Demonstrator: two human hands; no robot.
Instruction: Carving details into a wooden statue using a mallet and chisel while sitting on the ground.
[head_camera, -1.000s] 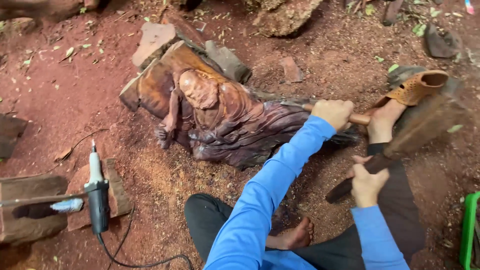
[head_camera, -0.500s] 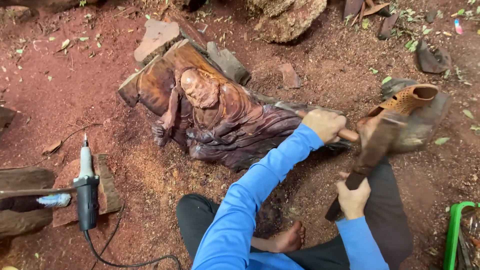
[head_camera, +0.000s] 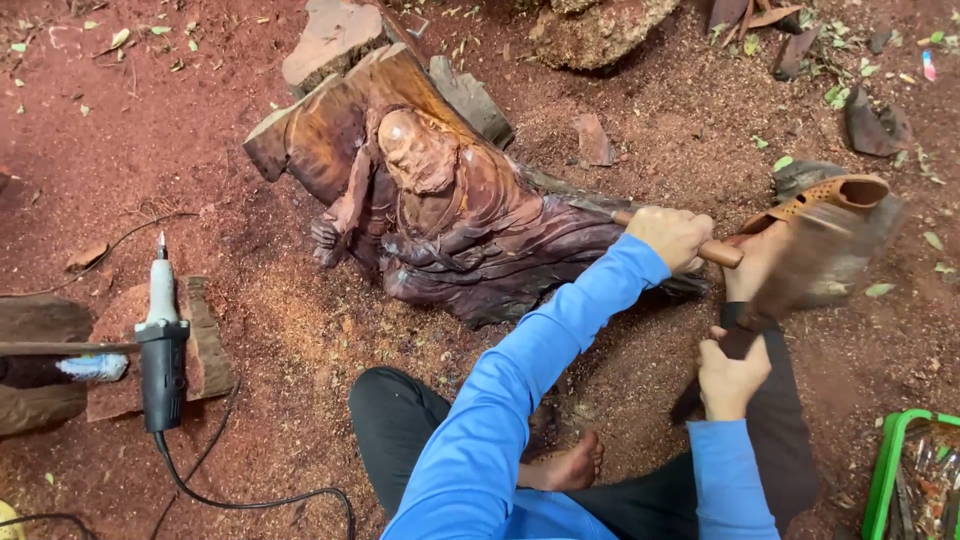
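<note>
Head view, the only one here: the person sits cross-legged on the red sawdust-covered ground (head_camera: 250, 330), working on a big dark wood carving (head_camera: 440, 210) of a robed figure that lies on its side just ahead of the knees. The left hand (head_camera: 672, 236) has its grip clamped round a chisel handle (head_camera: 718, 252), with the shaft running toward the lower end of the carving. The right hand (head_camera: 730, 375) has its grip closed on the handle of a wooden mallet (head_camera: 820, 262), head raised just beside the chisel's butt.

My read: this is the chip-away step, mallet mid-swing. The next move calls for a square hit on the chisel end while the left hand holds the angle steady, since those fingers sit right next to the strike point.

Hard to make out: the mallet head is pure motion blur, so its shape is a guess. The chisel tip is hidden behind the left hand and carving, so I can't tell where it bites. A brown sandal (head_camera: 830, 195) sits behind the mallet. Off to the left a corded rotary grinder (head_camera: 160, 350) rests on a wood block (head_camera: 200, 340). A green crate (head_camera: 900, 470) is cut off at the bottom right.
</note>
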